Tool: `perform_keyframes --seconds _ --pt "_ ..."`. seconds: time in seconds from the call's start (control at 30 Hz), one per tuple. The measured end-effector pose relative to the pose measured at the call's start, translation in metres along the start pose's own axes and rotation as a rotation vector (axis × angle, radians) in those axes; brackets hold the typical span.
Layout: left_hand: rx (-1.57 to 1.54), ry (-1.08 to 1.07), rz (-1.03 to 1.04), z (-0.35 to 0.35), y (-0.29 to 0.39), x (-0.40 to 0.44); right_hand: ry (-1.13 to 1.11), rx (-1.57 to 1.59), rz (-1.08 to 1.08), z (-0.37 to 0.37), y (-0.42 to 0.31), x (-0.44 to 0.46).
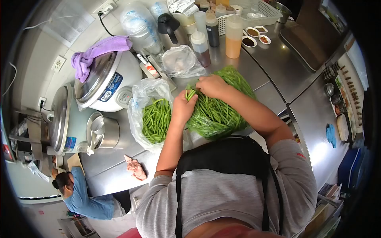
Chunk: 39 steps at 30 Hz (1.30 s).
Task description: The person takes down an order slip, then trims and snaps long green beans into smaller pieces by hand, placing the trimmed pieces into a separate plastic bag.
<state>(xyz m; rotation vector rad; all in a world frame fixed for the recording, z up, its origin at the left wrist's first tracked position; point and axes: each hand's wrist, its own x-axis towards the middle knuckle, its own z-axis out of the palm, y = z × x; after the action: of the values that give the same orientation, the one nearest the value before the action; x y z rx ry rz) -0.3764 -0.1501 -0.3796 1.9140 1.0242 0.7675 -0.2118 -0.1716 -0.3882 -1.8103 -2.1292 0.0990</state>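
My left hand [184, 107] is closed around a small bunch of green beans [191, 95]. Just beside it, the fingers of my right hand [212, 86] pinch at the upper end of these beans; the fingertips are partly hidden. Under and behind both hands lies a large clear plastic bag full of long green beans [216, 115]. To the left of my left forearm, an open clear plastic bag [137, 101] holds short cut pieces of green bean [156, 119].
Rice cookers [101, 89] and a metal pot [104, 131] with ladles stand at left. Raw meat [135, 168] lies on the steel counter [107, 164]. Squeeze bottles [233, 37], a thermos [173, 31] and sauce dishes [249, 41] line the back. A person in blue [85, 196] is at lower left.
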Motion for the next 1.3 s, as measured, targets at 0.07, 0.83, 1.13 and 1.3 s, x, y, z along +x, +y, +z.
perform_keyframes --seconds 0.07,0.83,1.13,1.3 --pt "0.115 -0.029 0.056 0.004 -0.004 -0.001 0.078 0.009 -0.017 -0.004 0.002 -0.006" --pt "-0.175 -0.2 0.069 0.023 0.033 -0.01 0.453 0.4 0.16 -0.049 -0.003 -0.079" --pt "-0.425 -0.108 -0.146 0.006 0.012 0.003 0.153 0.603 0.481 -0.059 0.022 -0.096" --pt "-0.775 -0.088 -0.256 0.001 0.028 -0.001 0.421 0.201 0.194 -0.05 -0.003 -0.087"
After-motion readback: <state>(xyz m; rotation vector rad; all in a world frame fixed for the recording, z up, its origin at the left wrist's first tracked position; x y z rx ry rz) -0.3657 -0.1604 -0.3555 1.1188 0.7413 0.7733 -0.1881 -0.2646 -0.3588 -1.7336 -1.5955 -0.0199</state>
